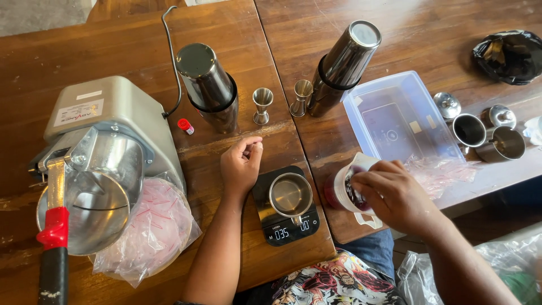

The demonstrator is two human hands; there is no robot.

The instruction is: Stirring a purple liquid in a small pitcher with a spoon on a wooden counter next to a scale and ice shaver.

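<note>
**Weighing station, wooden table (pixel 135 34)**

Ice shaver (pixel 96 164) far left. Left hand (pixel 240 166) rests loosely curled, empty, beside scale (pixel 285 226) bearing steel cup (pixel 290 195). Right hand (pixel 389 195) grips measuring jug (pixel 344 186), dark red contents. Advice: tip slowly, watch readout.

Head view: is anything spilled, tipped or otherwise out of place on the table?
No spill shows. Two odd points: both steel shakers lean, each upside down in another, and the right hand tilts a white jug of dark red liquid beside the scale, not over its cup.
</note>
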